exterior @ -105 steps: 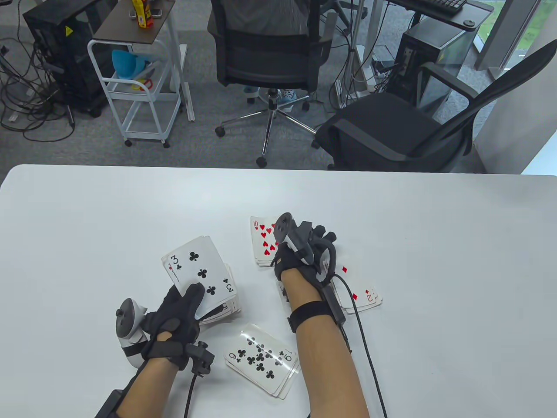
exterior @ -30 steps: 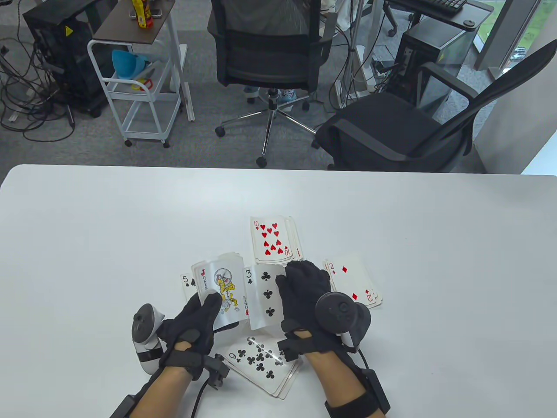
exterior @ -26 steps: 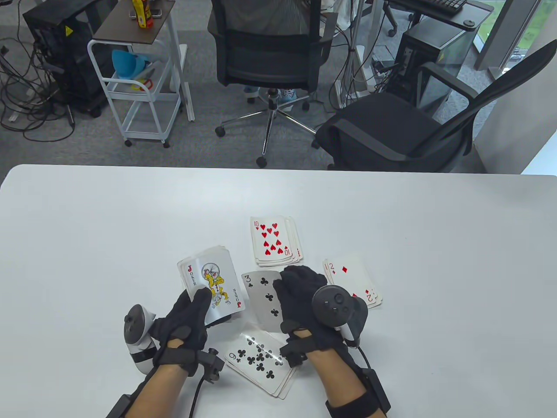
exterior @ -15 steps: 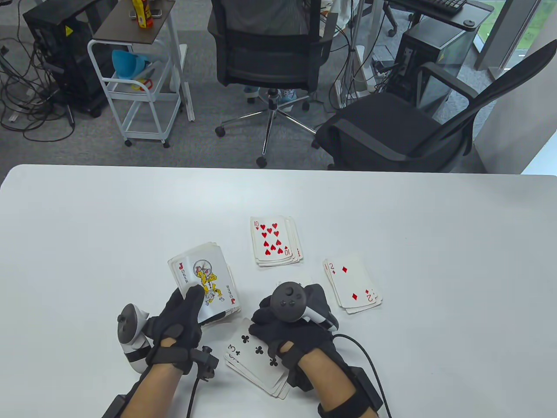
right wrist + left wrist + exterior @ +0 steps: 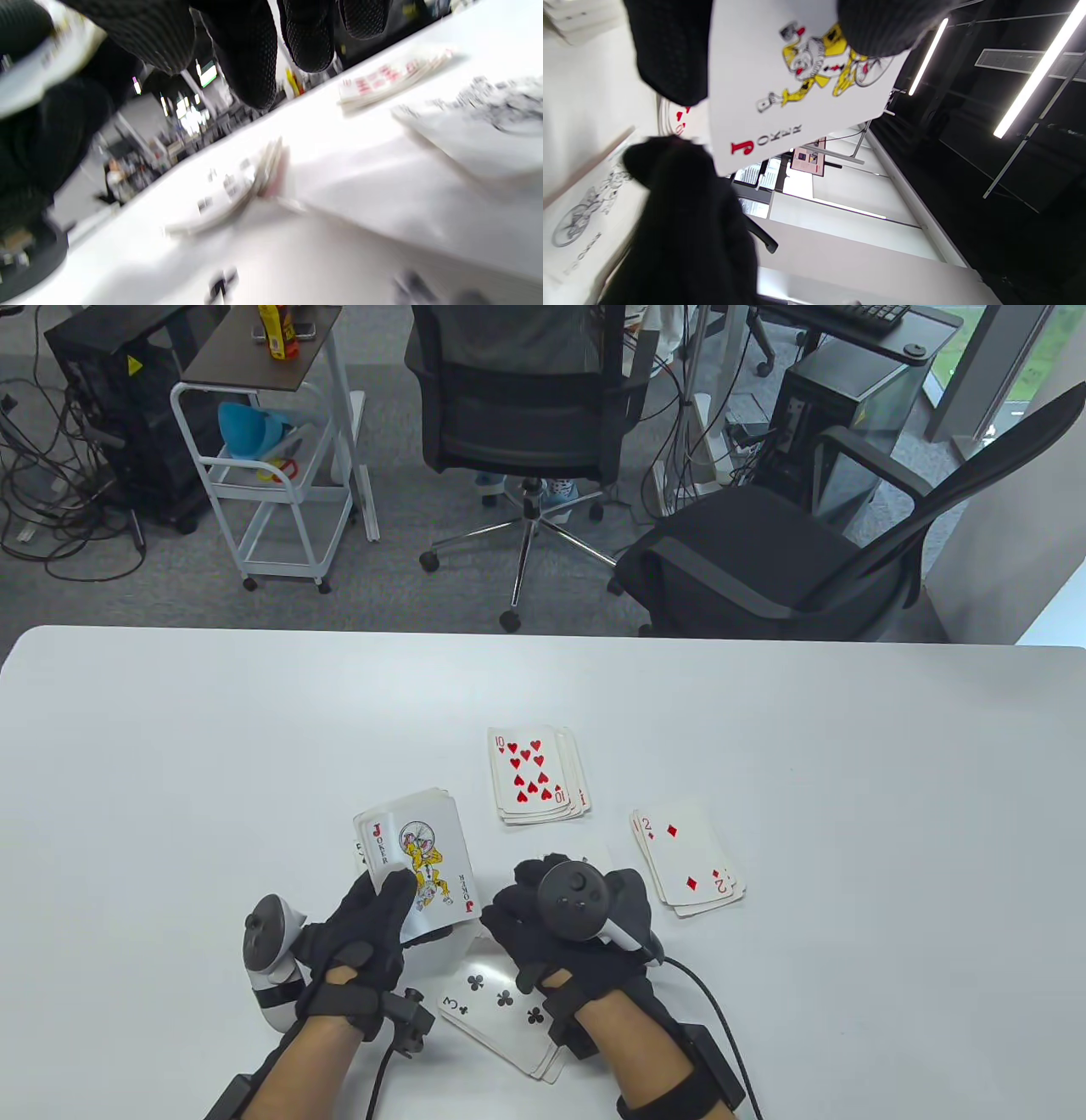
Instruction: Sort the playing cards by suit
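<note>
My left hand (image 5: pixel 382 908) grips the unsorted deck (image 5: pixel 417 865), thumb on the top card, a colour joker (image 5: pixel 797 84). The clubs pile (image 5: pixel 501 1005) lies face up near the table's front edge, a 3 of clubs on top. My right hand (image 5: pixel 543 916) hovers just above and behind that pile, right of the deck, with its fingers (image 5: pixel 250 55) hanging loose and holding nothing. The hearts pile (image 5: pixel 534 776), topped by a 10, lies farther back. To the right of my right hand sits the diamonds pile (image 5: pixel 689 865), topped by a 2.
A white card edge (image 5: pixel 594 848) shows behind my right hand; the wrist views show a grey joker card (image 5: pixel 581 224) lying on the table. The white table (image 5: pixel 212 746) stretches wide around the piles. Office chairs (image 5: pixel 526 407) and a cart (image 5: pixel 271 475) stand beyond its far edge.
My right hand took the 3 of clubs off the deck, laid it on the clubs pile over the 9 and let go. The joker now tops the deck, which shifted slightly right.
</note>
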Demonstrator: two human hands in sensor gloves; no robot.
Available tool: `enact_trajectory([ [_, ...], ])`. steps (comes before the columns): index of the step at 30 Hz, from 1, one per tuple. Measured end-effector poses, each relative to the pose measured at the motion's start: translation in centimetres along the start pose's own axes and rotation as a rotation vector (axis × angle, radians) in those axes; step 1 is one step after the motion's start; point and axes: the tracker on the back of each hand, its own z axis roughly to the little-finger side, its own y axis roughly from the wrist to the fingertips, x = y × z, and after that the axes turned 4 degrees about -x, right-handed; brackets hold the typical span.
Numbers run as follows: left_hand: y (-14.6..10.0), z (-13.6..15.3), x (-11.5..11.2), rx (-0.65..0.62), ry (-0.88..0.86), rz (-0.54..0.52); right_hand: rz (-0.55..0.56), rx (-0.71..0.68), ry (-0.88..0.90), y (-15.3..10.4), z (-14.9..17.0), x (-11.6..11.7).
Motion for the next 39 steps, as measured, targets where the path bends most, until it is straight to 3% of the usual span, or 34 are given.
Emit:
enact_trajectory([
  [7,0.1,0.3,-0.8,0.046,0.095,0.068,0.293,-0.089,0.198,-1.0,-0.3,-1.4],
  [10,0.1,0.4,-0.9,0.042,0.112,0.069,0.288,-0.101,0.203,-1.1,-0.5,-1.3],
  [15,0.0,0.4,-0.5,0.024,0.075,0.017,0.131,-0.102,0.15,-0.6,-0.8,-0.3],
  [18,0.0,0.6,-0.4,0.029,0.031,0.027,0.1,-0.11,0.116,-0.6,-1.3,0.3],
  [30,0.3,1.5,-1.0,0.08,-0.049,0.092,0.283,-0.144,0.078,-1.1,-1.9,-0.3],
  [39,0.3,1.5,-1.5,0.073,-0.104,0.139,0.348,-0.1,0.06,-1.2,-1.3,-1.2],
])
